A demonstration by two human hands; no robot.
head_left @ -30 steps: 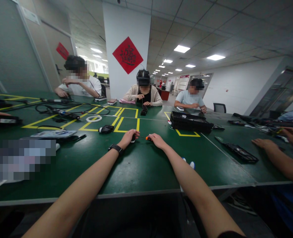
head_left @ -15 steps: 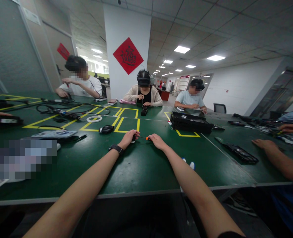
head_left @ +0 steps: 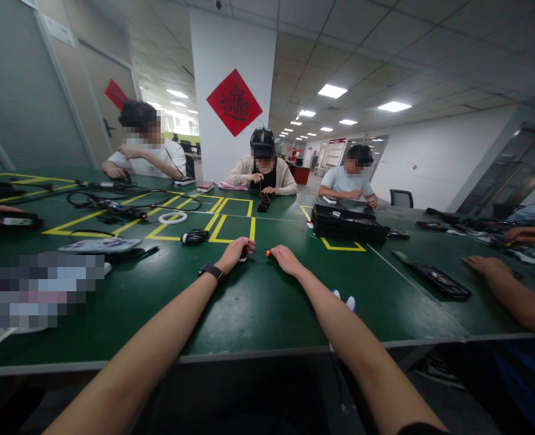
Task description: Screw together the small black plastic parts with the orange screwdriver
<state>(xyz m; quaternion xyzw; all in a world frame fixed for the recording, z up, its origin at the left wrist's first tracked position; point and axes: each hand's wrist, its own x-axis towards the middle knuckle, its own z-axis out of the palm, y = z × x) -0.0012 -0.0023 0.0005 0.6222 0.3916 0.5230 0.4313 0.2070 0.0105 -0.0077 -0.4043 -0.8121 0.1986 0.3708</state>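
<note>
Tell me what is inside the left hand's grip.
A small dark piece with a pale lower edge shows in the left hand. The hand covers the rest, so its full shape cannot be seen. The right hand holds an orange-marked tool pointing toward it.

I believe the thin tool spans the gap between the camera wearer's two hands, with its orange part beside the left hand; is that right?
Not quite: the head view shows the orange part beside the right hand, not the left hand. The thin tool does span the gap between the hands.
</note>
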